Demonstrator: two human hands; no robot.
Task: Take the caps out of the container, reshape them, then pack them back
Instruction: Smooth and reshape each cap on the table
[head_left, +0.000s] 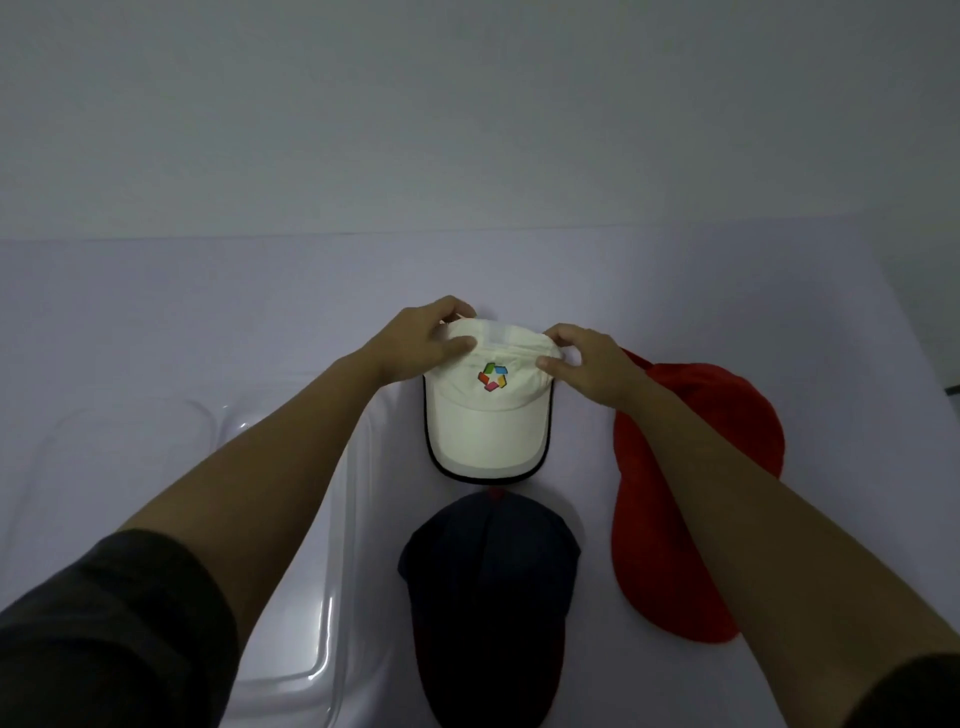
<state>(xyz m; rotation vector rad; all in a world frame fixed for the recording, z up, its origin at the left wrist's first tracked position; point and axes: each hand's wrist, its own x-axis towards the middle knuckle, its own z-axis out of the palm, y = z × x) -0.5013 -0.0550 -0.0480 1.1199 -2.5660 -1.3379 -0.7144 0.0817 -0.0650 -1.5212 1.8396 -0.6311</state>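
A: What lies nearest on the bench (182, 312)?
B: The dark blue cap (488, 597), with the clear container (322, 634) at its left and the red cap (644, 551) at its right.
A: And farther?
B: The white cap (488, 431) lies just beyond the blue one, brim pointing near. The left grip (426, 340) and right grip (584, 364) each pinch its far crown edge.

A smooth, pale lavender-white counter (208, 312) fills the lower half of the view. Behind it stands a plain pale grey wall (467, 104). A small dark shape (955, 391) sits at the right edge, too cropped to identify.
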